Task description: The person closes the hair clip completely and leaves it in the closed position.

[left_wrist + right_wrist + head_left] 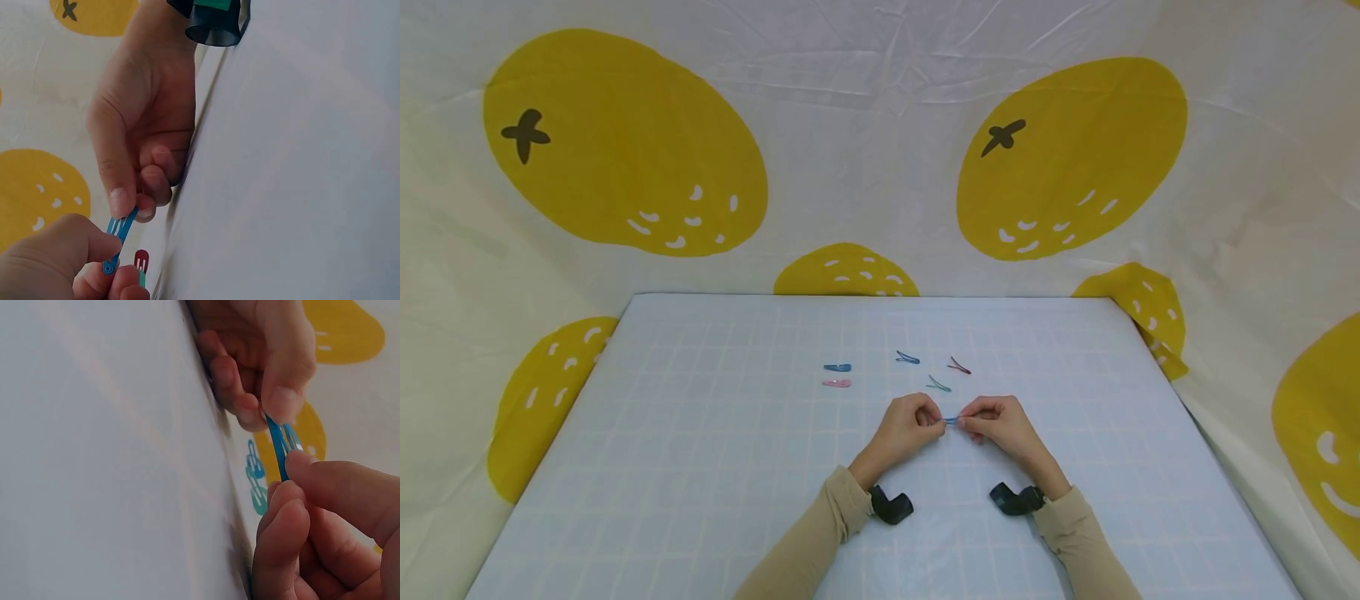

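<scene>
A blue snap hair clip [951,421] is stretched between both hands, close over the table. My left hand [912,422] pinches one end between thumb and forefinger. The other end is pinched by my right hand [1002,425] in the same way. In the left wrist view the clip [127,224] slants up from the left thumb to the right thumb, its rivet end beside the left fingers. Seen from the right wrist, its slotted blue strips [276,440] show between the fingertips, and the right thumb and fingers hide its lower end.
Beyond the hands lie a sprung-open blue clip [911,359], a dark red clip [958,366] and a teal clip [939,386]. Left of these, a flat blue clip [837,367] sits above a pink clip [837,383]. The white checked table [662,467] meets a fruit-print curtain [865,167].
</scene>
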Action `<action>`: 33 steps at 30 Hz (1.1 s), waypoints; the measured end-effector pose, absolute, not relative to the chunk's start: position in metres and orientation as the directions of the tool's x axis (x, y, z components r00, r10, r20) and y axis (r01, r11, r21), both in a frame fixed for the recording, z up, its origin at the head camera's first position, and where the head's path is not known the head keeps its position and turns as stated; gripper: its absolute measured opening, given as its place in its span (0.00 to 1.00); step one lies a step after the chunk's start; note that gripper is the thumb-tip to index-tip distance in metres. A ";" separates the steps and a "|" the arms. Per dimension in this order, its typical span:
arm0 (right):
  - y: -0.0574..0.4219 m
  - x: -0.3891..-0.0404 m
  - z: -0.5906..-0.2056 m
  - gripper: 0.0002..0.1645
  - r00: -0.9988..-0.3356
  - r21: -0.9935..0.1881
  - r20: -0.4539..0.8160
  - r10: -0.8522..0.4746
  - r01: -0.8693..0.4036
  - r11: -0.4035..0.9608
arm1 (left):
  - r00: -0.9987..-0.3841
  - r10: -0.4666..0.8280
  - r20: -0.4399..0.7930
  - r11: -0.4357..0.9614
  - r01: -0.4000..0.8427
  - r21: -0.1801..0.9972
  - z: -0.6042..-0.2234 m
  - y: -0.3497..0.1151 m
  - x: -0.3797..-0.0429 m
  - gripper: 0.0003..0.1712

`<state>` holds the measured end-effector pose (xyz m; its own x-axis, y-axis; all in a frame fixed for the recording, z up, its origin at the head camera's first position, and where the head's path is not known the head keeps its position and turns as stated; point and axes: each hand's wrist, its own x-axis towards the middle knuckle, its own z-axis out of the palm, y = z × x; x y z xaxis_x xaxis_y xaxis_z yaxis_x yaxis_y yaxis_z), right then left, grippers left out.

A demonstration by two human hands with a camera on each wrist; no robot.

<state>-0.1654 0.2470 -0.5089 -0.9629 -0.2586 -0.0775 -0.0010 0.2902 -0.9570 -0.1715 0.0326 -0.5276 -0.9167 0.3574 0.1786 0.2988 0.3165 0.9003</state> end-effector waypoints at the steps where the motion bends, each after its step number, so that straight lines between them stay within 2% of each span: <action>1: 0.247 -0.165 -0.509 0.08 -0.963 -0.959 -0.073 -0.259 -0.003 0.284 | -0.918 0.359 0.170 0.310 0.289 0.906 -0.526 0.032 -0.171 0.06; 16: 0.241 -0.163 -0.503 0.07 -0.968 -0.964 -0.007 -0.250 -0.060 0.259 | -0.921 0.378 0.095 0.300 0.218 0.929 -0.517 0.026 -0.172 0.05; 23: 0.229 -0.153 -0.477 0.03 -0.969 -0.958 0.010 -0.249 -0.080 0.275 | -0.927 0.364 0.088 0.289 0.202 0.936 -0.514 0.023 -0.171 0.04; 33: 0.231 -0.161 -0.500 0.04 -0.963 -0.971 0.025 -0.268 -0.087 0.223 | -0.923 0.378 0.072 0.267 0.183 0.946 -0.510 0.014 -0.169 0.04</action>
